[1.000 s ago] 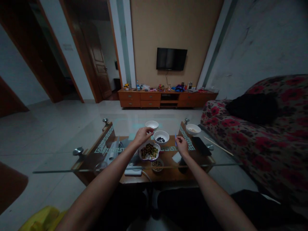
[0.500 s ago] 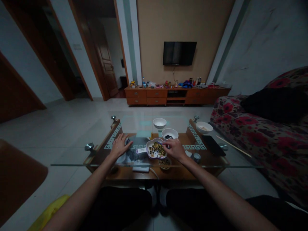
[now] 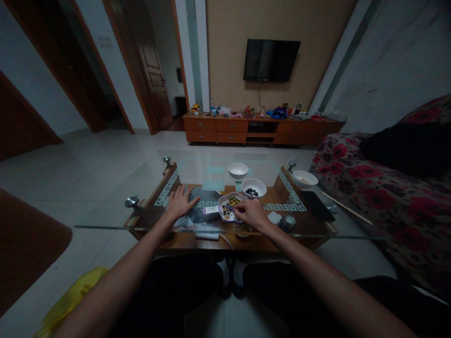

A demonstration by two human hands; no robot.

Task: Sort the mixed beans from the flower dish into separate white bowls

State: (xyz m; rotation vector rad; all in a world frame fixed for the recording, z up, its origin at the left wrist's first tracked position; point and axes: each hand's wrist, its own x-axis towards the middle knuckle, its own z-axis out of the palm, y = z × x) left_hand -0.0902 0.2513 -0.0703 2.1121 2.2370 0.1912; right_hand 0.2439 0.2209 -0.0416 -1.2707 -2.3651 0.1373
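My right hand [image 3: 252, 214] pinches a thin purple tool [image 3: 229, 207], perhaps tweezers, with its tip over a white, purple-rimmed, flower-shaped bowl [image 3: 220, 202]. Yellow, green, black and pale beans lie in that bowl, and its short handle with a white label [image 3: 211, 210] points left. On the left, my left hand [image 3: 179, 203] rests with spread fingers on the glass tabletop, holding nothing. Just behind the flower bowl is a white bowl [image 3: 260, 183] of black beans [image 3: 252, 192]. Nearer to me, a round container of mixed beans [image 3: 242, 228] shows partly beneath my right hand.
Another white bowl [image 3: 237, 170] stands farther back, and one with pale bits [image 3: 306, 178] sits at the right. Near it lie a dark flat tablet-like object [image 3: 317, 206] and a thin stick [image 3: 347, 208]. A small grey can [image 3: 289, 222] stands right of my forearm.
The view has tipped downward. My right hand has brought the tool's tip from the bowl's far part towards its middle. My left hand stays on the glass, fingers spread wider.
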